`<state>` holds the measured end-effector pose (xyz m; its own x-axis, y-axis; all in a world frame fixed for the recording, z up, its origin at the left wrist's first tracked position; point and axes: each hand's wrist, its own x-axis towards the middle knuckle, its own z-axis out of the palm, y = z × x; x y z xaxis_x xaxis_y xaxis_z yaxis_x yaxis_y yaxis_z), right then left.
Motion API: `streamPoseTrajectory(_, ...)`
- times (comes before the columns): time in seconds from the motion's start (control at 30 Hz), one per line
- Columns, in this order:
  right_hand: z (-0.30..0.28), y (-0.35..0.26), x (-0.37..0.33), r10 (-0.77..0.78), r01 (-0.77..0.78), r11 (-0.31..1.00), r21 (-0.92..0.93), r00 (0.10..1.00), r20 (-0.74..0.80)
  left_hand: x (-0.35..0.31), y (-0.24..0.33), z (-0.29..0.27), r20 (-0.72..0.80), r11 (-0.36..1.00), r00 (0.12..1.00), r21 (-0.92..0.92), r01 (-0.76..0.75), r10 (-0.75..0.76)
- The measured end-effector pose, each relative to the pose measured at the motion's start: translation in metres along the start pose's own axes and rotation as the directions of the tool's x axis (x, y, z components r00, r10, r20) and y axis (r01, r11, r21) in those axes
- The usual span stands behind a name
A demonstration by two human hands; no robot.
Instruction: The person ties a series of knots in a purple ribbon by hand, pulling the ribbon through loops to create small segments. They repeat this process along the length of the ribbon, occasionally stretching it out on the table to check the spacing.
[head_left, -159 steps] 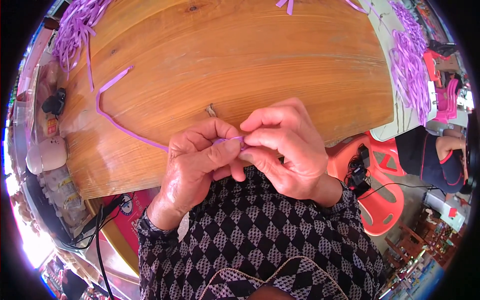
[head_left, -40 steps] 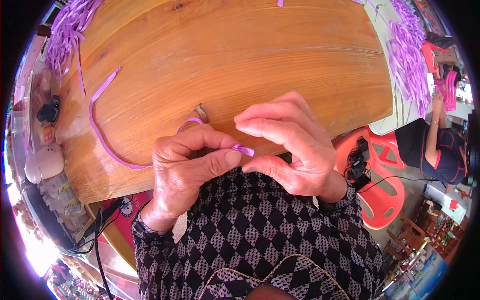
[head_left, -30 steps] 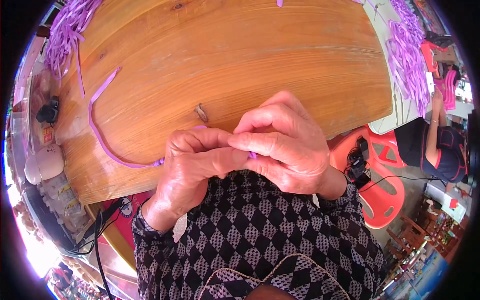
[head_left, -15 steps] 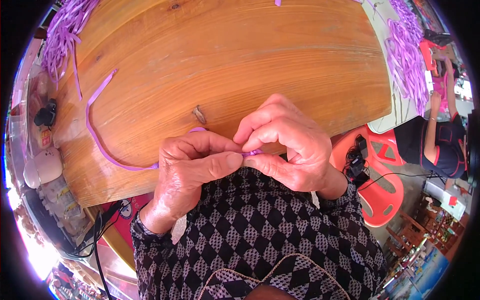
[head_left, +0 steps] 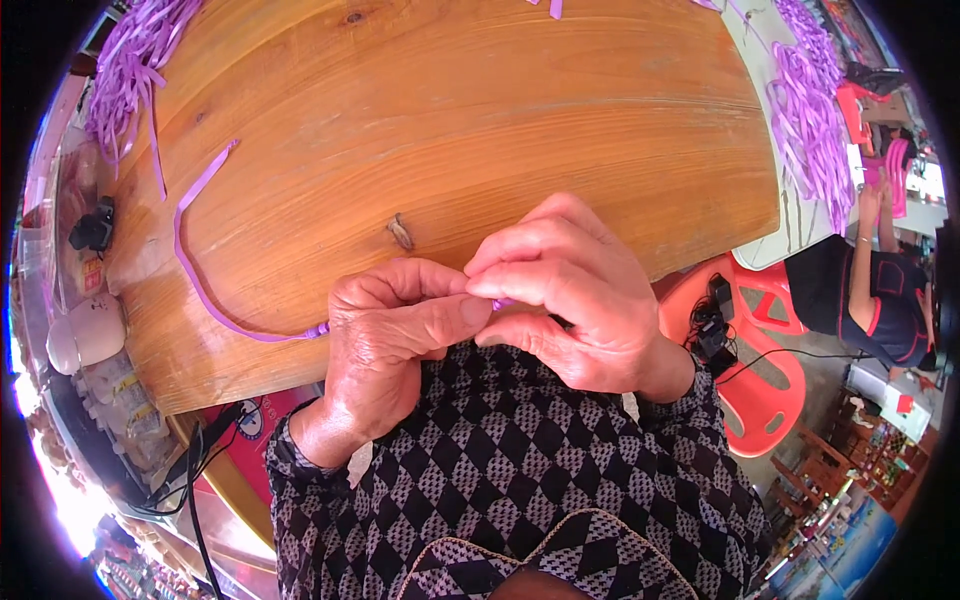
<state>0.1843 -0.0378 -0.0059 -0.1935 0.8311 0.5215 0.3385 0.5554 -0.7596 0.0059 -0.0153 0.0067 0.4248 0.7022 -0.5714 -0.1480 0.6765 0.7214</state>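
Dead center of frame, left hand (head_left: 395,320) pinches purple ribbon (head_left: 188,268) near one end, rest curving across worktop (head_left: 480,130) at left. Right hand (head_left: 482,319) just beside; can't tell if grip's closed. Risk imo: left pinch loosens, tiny end slips out.

Bright light covers the tabletop (head_left: 450,120) and glosses the left hand (head_left: 385,325) near its wrist; glare whites out the view's lower-left side, and fisheye distortion bows edges within a dark rim.

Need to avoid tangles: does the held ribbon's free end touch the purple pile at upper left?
No, the ribbon ends on the table, with wood showing between it and the purple pile.
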Motion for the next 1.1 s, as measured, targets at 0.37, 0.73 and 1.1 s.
streamPoseTrajectory(0.37,-0.004,-0.002,0.002,0.04,-0.039,0.999,-0.012,0.999,0.031,0.0,0.003,0.001,0.026,0.999,0.999,0.005,0.043,-0.043)
streamPoseTrajectory(0.73,-0.006,-0.002,0.0,0.065,-0.066,0.997,0.048,0.998,0.02,-0.001,0.006,0.001,0.025,0.992,0.993,-0.056,0.115,-0.114)
streamPoseTrajectory(1.1,-0.014,0.0,-0.006,0.094,-0.122,0.968,0.219,0.987,0.132,-0.007,0.005,-0.005,0.092,0.957,0.989,0.259,-0.133,0.112)
